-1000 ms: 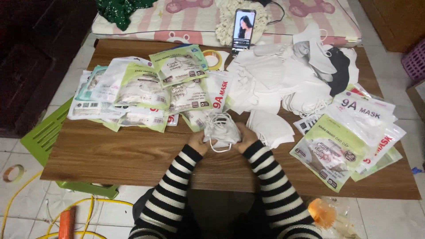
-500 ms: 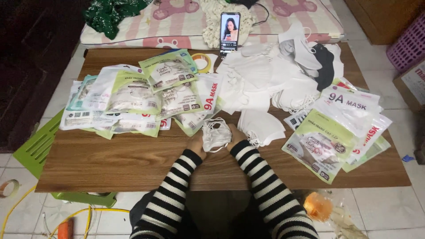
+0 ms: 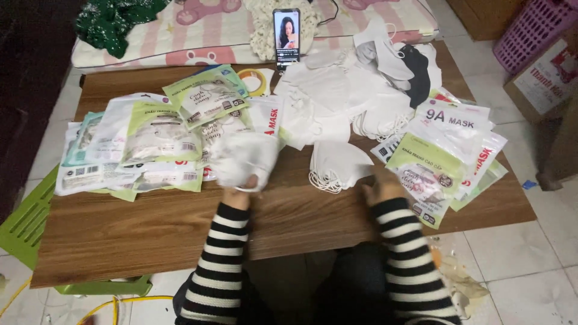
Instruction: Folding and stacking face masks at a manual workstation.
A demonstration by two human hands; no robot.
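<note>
My left hand (image 3: pixel 239 188) grips a bundle of white face masks (image 3: pixel 244 157) and holds it up over the left-middle of the wooden table (image 3: pixel 150 229), beside the pile of filled mask packets (image 3: pixel 150 144). My right hand (image 3: pixel 380 185) rests on the table at the edge of the stack of flat green-and-white packets (image 3: pixel 442 150), its fingers curled at the lowest packet; whether it grips it is unclear. A small stack of white masks (image 3: pixel 337 164) lies between my hands. Both sleeves are black-and-white striped.
A heap of loose white masks (image 3: pixel 355 96) covers the back of the table, with a dark mask (image 3: pixel 415 63) on it. A phone (image 3: pixel 286 35) stands upright at the far edge. A tape roll (image 3: pixel 254 81), a green crate (image 3: pixel 24 222) and a cardboard box (image 3: pixel 545 78) are nearby.
My hands have come apart: the left carried the mask bundle up and to the left toward the filled packets, the right moved right to the flat packet stack.
</note>
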